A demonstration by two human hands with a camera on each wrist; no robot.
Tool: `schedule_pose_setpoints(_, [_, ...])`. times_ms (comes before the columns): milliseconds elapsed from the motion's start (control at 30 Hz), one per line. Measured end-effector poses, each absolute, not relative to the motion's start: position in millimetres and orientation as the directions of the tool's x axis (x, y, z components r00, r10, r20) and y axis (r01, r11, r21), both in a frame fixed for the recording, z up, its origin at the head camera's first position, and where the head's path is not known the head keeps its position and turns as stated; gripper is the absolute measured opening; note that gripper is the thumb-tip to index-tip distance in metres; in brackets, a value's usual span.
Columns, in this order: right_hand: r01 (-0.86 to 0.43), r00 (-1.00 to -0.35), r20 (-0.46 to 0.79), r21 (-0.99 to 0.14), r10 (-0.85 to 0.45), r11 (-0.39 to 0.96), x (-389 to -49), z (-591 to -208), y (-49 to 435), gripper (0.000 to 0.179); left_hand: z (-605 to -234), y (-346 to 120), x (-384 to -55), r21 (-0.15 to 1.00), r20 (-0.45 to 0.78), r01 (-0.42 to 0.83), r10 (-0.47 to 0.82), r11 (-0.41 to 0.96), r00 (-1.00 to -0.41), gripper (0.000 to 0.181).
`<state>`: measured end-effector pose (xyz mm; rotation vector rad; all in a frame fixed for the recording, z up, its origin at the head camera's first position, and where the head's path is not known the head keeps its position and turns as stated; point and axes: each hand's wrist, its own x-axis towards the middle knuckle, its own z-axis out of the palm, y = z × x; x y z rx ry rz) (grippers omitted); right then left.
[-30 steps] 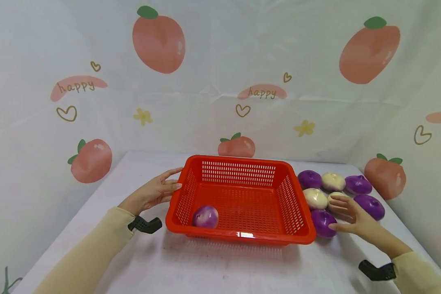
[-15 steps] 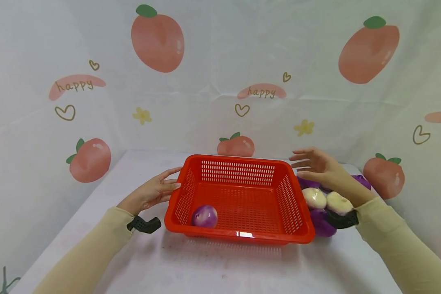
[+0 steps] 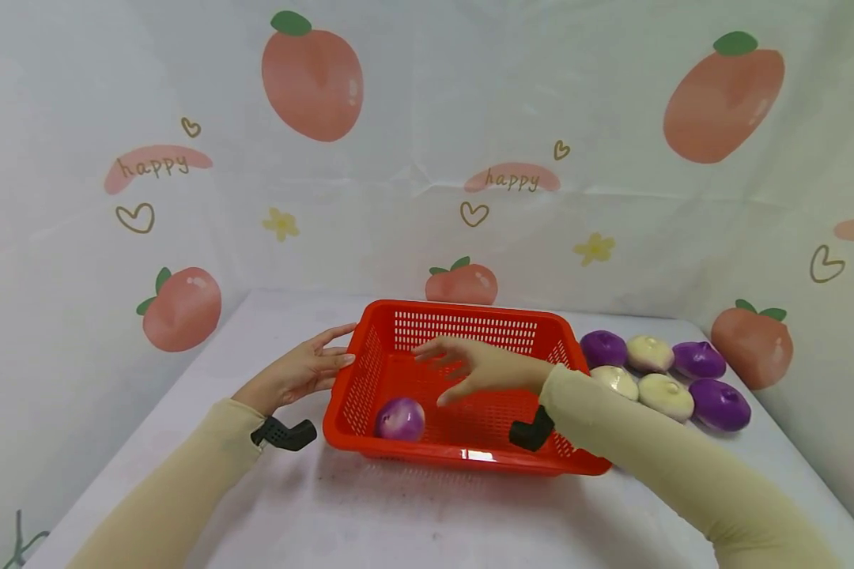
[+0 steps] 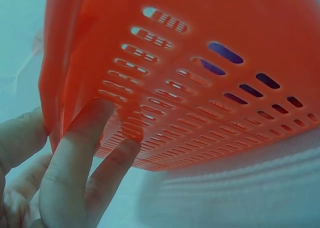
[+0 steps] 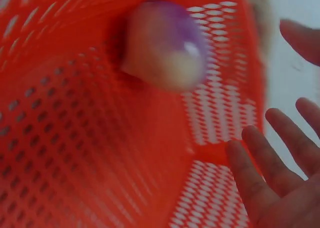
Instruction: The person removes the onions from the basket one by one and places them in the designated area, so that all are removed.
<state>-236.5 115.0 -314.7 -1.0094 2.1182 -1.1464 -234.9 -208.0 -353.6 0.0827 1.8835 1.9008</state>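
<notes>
A red plastic basket (image 3: 470, 457) with slotted walls stands on the table. In its near left corner lies one purple-and-white onion (image 3: 401, 419), seen large and blurred in the right wrist view. My left hand (image 3: 299, 373) touches the basket's left side. Its fingers (image 4: 75, 163) rest against the outer wall just under the rim. Over the inside of the basket hovers my right hand (image 3: 480, 367), fingers spread and holding nothing, to the right of the onion and higher than it.
To the right of the basket sits a group of purple onions (image 3: 720, 405) and white onions (image 3: 665, 397). My right sleeve (image 3: 655, 442) crosses the basket's right rim and covers part of that group. A printed cloth (image 3: 398, 237) hangs behind the table.
My right hand has travelled left from above the onion group, past the basket's right rim, to over its inside. The left hand and the onion in the basket have stayed put.
</notes>
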Motion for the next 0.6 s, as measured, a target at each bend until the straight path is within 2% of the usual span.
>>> schedule_pose_setpoints(167, [-0.376, -0.501, -0.234, -0.809, -0.833, 0.453, -240, -334, 87, 0.072, -353, -206, -235, 0.957, -0.281, -0.285, 0.359, 0.043, -0.890, 0.072])
schedule_pose_setpoints(300, [-0.417, -0.449, -0.298, -0.763, -0.842, 0.493, -243, -341, 72, 0.077, -353, -206, -236, 0.958, -0.281, -0.283, 0.356, 0.046, -0.891, 0.072])
schedule_pose_setpoints(600, [-0.569, -0.368, -0.403, -0.615, -0.838, 0.546, -246, -346, 46, 0.071, -354, -207, -236, 0.957, -0.282, -0.286, 0.352, 0.042, -0.893, 0.071])
